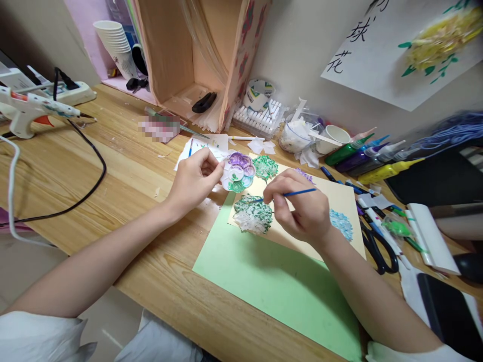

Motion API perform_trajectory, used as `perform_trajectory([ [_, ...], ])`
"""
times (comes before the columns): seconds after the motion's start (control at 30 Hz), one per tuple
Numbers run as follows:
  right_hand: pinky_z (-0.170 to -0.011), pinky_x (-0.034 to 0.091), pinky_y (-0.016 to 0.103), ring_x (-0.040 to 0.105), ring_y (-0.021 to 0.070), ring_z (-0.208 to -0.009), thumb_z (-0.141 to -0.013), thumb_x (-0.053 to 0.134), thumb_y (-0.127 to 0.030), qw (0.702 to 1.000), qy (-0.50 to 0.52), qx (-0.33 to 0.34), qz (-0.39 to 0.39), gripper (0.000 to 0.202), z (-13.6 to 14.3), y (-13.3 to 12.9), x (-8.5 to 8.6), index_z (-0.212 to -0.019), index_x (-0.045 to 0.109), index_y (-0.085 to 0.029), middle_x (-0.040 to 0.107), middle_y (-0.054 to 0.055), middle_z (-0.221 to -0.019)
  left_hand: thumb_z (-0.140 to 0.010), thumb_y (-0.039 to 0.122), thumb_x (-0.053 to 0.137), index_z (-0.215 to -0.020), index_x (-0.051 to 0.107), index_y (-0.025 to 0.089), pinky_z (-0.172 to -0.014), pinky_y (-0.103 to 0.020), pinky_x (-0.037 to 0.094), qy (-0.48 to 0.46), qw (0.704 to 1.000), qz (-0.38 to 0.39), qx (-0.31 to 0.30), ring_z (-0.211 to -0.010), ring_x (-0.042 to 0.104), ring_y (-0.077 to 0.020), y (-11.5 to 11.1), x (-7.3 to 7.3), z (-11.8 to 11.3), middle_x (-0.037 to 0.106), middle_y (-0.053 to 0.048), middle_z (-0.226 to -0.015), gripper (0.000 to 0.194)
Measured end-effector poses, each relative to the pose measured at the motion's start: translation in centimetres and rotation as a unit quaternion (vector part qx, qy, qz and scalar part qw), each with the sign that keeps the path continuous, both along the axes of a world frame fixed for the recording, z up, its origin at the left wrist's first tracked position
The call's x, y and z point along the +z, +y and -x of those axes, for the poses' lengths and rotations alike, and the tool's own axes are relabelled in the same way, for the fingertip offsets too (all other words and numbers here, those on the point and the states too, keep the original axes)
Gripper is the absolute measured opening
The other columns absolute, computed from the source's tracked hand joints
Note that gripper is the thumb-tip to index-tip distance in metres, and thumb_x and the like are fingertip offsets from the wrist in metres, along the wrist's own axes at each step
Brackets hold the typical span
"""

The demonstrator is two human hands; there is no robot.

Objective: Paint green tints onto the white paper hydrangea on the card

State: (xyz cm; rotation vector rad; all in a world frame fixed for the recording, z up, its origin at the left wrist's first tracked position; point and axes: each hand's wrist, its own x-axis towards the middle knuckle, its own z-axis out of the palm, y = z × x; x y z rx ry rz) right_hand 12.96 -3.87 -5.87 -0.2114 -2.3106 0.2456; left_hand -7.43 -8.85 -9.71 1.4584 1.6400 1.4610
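My left hand (198,178) pinches the edge of a round, flower-shaped paint palette (238,172) with purple, blue and green paint in its wells. Closed around a thin blue paintbrush (300,192), my right hand (302,206) rests over a cream sheet (298,241). The brush tip is at a textured green and white cluster (253,213) on the sheet's left part. Behind it is a green cluster (265,167), and a light blue one (341,224) lies to the right. Part of a purple cluster (304,175) shows behind my right hand. Under the cream sheet lies a green sheet (279,296).
A glue gun (30,110) with cables sits at the left. Paper cups (115,48), a cardboard box (188,55), white markers (260,118) and a tub of scraps (298,133) stand behind. Paint tubes (350,148), black scissors (379,249) and a phone (449,314) are at the right.
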Motion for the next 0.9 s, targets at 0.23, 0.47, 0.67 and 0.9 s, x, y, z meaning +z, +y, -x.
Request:
perform_trajectory([
  [0.23, -0.054, 0.044, 0.027, 0.05, 0.0135, -0.059, -0.08, 0.045, -0.002, 1.0, 0.001, -0.004, -0.004, 0.019, -0.06, -0.15, 0.12, -0.078, 0.051, -0.02, 0.058, 0.0, -0.063, -0.081, 0.038, 0.063, -0.069, 0.05, 0.021, -0.052, -0.023, 0.049, -0.006, 1.0, 0.0, 0.0, -0.058, 0.062, -0.013, 0.06, -0.07, 0.0, 0.061, 0.001, -0.063, 0.025],
  [0.47, -0.052, 0.045, 0.027, 0.051, 0.0138, -0.058, -0.08, 0.044, -0.002, 1.0, -0.015, 0.0, -0.018, 0.02, -0.06, -0.19, 0.22, -0.077, 0.051, -0.021, 0.058, 0.001, -0.063, -0.082, 0.037, 0.063, -0.07, 0.05, 0.021, -0.053, -0.024, 0.049, -0.004, 1.0, -0.001, 0.003, -0.058, 0.063, -0.0132, 0.04, -0.15, 0.01, 0.061, 0.001, -0.063, 0.024],
  [0.67, -0.057, 0.046, 0.033, 0.057, 0.0164, -0.061, -0.085, 0.043, -0.009, 0.988, 0.141, -0.059, 0.011, 0.018, -0.55, -0.03, -0.07, -0.08, 0.054, -0.023, 0.061, 0.0, -0.064, -0.082, 0.036, 0.062, -0.07, 0.05, 0.021, -0.053, -0.024, 0.049, 0.0, 1.0, 0.0, -0.001, -0.058, 0.063, -0.0134, 0.0, -0.07, 0.04, 0.062, 0.001, -0.062, 0.023],
  [0.9, -0.06, 0.047, 0.033, 0.059, 0.0161, -0.065, -0.087, 0.043, -0.009, 0.995, 0.078, -0.048, 0.037, 0.02, -0.36, 0.0, -0.26, -0.085, 0.056, -0.024, 0.063, 0.001, -0.07, -0.082, 0.036, 0.063, -0.07, 0.05, 0.02, -0.054, -0.024, 0.051, -0.016, 1.0, 0.001, -0.005, -0.057, 0.063, -0.013, 0.04, -0.21, 0.01, 0.061, 0.001, -0.062, 0.023],
])
